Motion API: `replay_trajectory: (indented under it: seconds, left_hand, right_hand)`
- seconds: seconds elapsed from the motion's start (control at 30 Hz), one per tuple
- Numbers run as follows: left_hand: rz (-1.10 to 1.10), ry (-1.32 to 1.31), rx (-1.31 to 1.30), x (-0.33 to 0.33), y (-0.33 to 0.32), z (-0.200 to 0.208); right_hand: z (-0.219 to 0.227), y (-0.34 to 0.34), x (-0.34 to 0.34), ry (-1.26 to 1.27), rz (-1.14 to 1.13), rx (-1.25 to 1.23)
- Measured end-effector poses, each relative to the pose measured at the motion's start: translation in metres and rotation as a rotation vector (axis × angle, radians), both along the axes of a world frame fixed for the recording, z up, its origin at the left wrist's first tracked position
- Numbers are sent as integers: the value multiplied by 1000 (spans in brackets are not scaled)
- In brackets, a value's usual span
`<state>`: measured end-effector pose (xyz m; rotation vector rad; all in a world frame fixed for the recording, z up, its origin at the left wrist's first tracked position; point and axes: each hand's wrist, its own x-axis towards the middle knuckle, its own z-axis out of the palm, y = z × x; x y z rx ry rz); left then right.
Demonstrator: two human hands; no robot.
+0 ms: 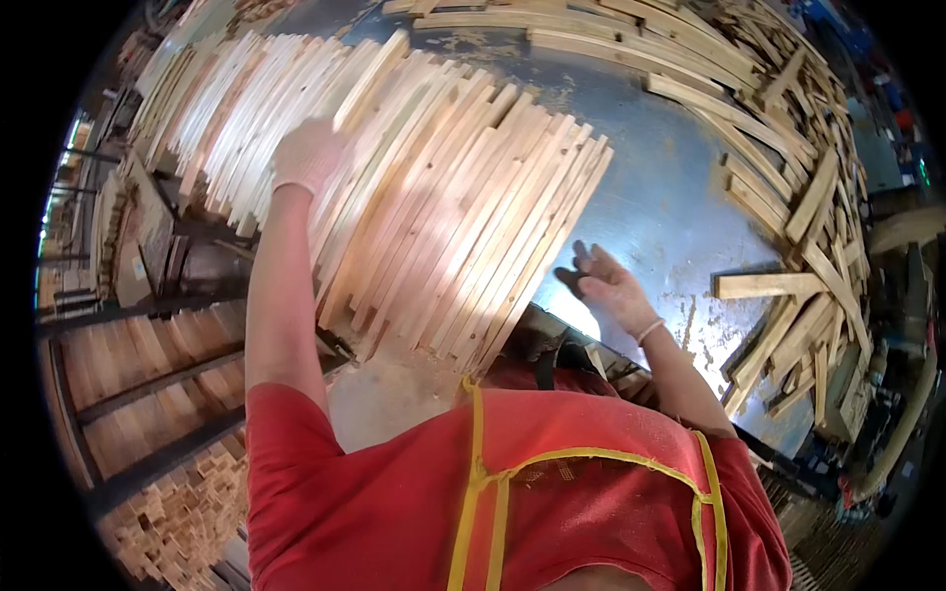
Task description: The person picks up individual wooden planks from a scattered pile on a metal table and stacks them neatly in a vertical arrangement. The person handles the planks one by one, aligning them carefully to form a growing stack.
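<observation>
My left hand (310, 156), in a pale glove and blurred, is over a wide row of wooden strips (463, 207) lying side by side. One strip (371, 81) stands a little proud of the row and runs up to this hand. The fingers are smeared, so whether they grip it cannot be made out. To the right of the row, my right hand (616, 289) hovers near the shiny metal tabletop (655, 212). Its glove has dark fingertips, its fingers are apart, and nothing is in them.
Loose wooden pieces (813, 207) are heaped crosswise along the table's right side. Longer boards (611, 49) lie at the far edge. At lower left, a dark metal rack (163, 389) holds boards, above a stack of strips (182, 502) seen end-on.
</observation>
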<state>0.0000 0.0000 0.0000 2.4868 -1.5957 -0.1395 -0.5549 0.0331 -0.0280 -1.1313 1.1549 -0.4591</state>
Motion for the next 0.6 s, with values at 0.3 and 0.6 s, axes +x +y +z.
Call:
replay_trajectory:
  seconds: [0.3, 0.6]
  left_hand:
    - [-21, -352, -4, 41, 61, 18]
    - [-743, 78, -30, -253, 109, -35]
  right_hand:
    - [-14, -33, -121, 1507, 431, -615]
    - [1, -3, -51, 1143, 702, -661]
